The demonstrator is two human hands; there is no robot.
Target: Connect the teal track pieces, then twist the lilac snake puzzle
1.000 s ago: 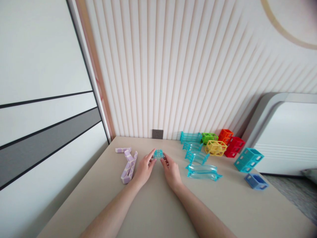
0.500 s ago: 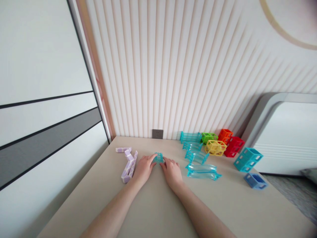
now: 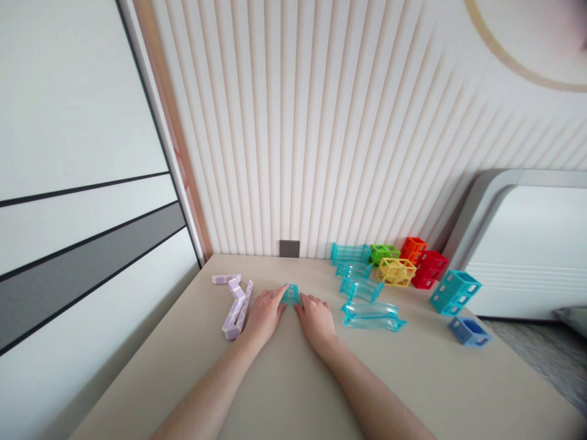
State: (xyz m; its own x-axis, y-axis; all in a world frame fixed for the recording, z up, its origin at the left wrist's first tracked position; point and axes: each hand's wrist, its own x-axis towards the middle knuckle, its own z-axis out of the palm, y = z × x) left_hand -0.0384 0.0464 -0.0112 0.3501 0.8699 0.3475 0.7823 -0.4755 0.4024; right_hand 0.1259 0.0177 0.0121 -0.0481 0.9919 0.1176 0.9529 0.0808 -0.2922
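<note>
Plainly, a pale ribbed wall [image 3: 247,134] backs a counter [image 3: 284,385], where a left hand [image 3: 265,313] and a right hand [image 3: 316,316] flank a small turquoise piece [image 3: 291,294].
Clear turquoise chutes [image 3: 372,316] lie in a column right of the hands. A purple-and-white jointed toy [image 3: 232,330] lies left of the left hand. Right of the chutes are 6 openwork blocks [image 3: 454,293]: green, yellow, orange, red, turquoise and blue. Low between the hands, the small turquoise piece has the left grip closed on its left side; right fingertips meet its right edge, but whether that grip is closed I cannot tell.
</note>
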